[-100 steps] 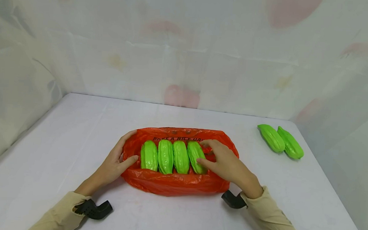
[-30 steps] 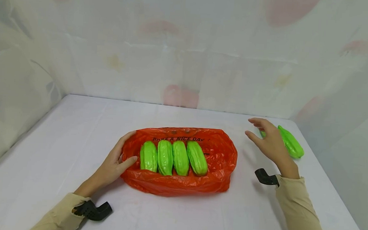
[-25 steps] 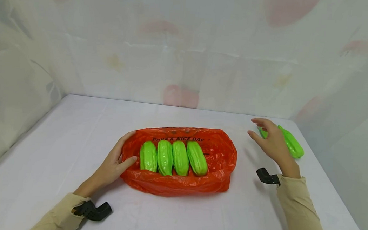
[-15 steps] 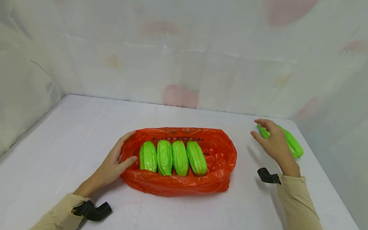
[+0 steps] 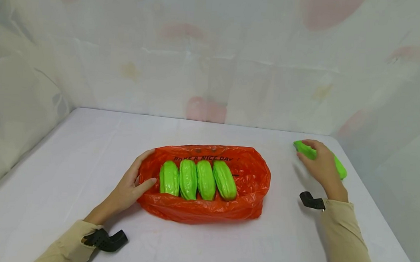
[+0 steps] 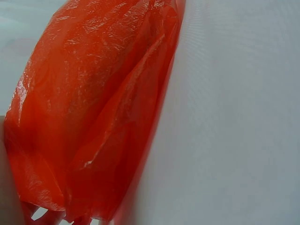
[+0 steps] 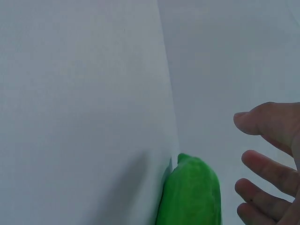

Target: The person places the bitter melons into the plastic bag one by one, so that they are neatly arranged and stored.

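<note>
In the head view a red plastic bag (image 5: 250,185) lies with its mouth spread, several bright green ridged gourds (image 5: 225,181) side by side inside. My left hand (image 5: 128,188) holds the bag's left side, thumb at the rim and fingers around the outside. At the far right my right hand (image 5: 318,161) hovers at a loose green gourd (image 5: 305,149) and partly covers it. The right wrist view shows this hand's spread fingers (image 7: 269,168) apart from a gourd (image 7: 192,192). Another gourd (image 5: 339,167) lies beyond, partly hidden by the hand.
A white cloth covers the table (image 5: 195,250). A pale printed curtain (image 5: 256,85) stands behind it and at both sides. Black camera mounts (image 5: 106,240) stick out at both wrists.
My right hand has left the rightmost gourd in the bag and moved right to the loose gourds, lowering over the nearer one in the last half second. The left hand stays put.
</note>
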Motion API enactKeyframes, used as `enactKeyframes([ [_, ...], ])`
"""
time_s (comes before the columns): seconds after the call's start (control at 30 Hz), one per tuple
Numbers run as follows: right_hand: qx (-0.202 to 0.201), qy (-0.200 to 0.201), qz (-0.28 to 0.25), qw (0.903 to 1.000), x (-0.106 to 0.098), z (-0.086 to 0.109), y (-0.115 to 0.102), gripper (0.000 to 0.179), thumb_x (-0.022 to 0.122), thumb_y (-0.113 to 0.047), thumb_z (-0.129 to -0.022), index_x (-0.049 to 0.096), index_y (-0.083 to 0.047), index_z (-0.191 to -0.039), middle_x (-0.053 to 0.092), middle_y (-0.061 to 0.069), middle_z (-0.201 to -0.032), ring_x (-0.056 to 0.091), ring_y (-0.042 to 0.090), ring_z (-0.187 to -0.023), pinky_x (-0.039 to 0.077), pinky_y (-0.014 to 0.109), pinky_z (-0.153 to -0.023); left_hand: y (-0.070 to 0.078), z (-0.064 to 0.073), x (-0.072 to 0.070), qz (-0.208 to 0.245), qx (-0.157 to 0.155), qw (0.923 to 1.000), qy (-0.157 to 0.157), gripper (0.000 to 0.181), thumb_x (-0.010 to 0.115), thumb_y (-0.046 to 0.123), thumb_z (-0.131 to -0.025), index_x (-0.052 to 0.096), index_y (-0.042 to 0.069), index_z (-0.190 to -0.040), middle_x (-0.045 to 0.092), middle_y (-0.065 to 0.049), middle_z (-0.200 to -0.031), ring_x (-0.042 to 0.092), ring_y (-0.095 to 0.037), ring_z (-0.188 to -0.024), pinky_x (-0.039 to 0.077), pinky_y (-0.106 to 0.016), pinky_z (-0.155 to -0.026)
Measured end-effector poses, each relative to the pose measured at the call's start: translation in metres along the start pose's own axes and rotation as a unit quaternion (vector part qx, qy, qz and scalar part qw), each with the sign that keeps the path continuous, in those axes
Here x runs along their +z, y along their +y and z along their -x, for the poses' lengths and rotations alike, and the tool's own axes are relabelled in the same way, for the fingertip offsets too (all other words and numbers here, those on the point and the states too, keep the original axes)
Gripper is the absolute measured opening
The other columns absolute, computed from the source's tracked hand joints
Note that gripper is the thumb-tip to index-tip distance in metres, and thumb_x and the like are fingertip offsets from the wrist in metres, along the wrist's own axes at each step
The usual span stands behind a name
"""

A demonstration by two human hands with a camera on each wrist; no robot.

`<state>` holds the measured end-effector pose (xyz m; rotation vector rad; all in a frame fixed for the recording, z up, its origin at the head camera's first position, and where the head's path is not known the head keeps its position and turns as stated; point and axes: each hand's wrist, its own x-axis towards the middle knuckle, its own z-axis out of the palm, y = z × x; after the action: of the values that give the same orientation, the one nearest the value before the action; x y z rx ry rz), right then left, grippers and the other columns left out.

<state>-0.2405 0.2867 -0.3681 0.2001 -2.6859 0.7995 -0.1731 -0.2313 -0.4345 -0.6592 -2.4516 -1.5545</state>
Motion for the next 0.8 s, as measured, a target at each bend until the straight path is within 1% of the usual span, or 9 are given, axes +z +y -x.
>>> enactKeyframes([
  [0.23, 0.024, 0.012, 0.001, 0.9996, -0.002, 0.001, 0.011, 0.044, 0.065, -0.014, -0.092, 0.056, 0.005, -0.130, 0.052, 0.035, -0.134, 0.046, 0.052, -0.125, 0.036, 0.063, -0.102, 0.001, 0.000, 0.000, 0.000, -0.001, 1.0000, -0.001, 0.074, 0.060, 0.002, -0.094, 0.024, 0.020, -0.157, 0.037, -0.010, -0.154, 0.042, -0.011, -0.135, 0.032, -0.006, -0.104],
  [0.47, 0.028, 0.026, 0.007, 0.9993, 0.001, 0.003, 0.021, 0.043, 0.067, -0.011, -0.090, 0.057, 0.006, -0.128, 0.052, 0.036, -0.133, 0.045, 0.053, -0.127, 0.035, 0.064, -0.104, 0.001, 0.001, 0.000, -0.005, 0.000, 1.0000, 0.000, 0.074, 0.060, 0.003, -0.094, 0.024, 0.020, -0.157, 0.037, -0.010, -0.155, 0.042, -0.012, -0.135, 0.032, -0.006, -0.104],
  [0.8, 0.030, 0.004, 0.008, 0.9995, 0.003, 0.004, 0.029, 0.046, 0.067, -0.009, -0.089, 0.054, 0.007, -0.130, 0.045, 0.040, -0.139, 0.038, 0.057, -0.131, 0.032, 0.067, -0.105, 0.000, 0.000, 0.000, -0.001, 0.003, 1.0000, 0.001, 0.075, 0.060, 0.002, -0.094, 0.024, 0.019, -0.157, 0.037, -0.010, -0.155, 0.042, -0.012, -0.135, 0.031, -0.006, -0.104],
])
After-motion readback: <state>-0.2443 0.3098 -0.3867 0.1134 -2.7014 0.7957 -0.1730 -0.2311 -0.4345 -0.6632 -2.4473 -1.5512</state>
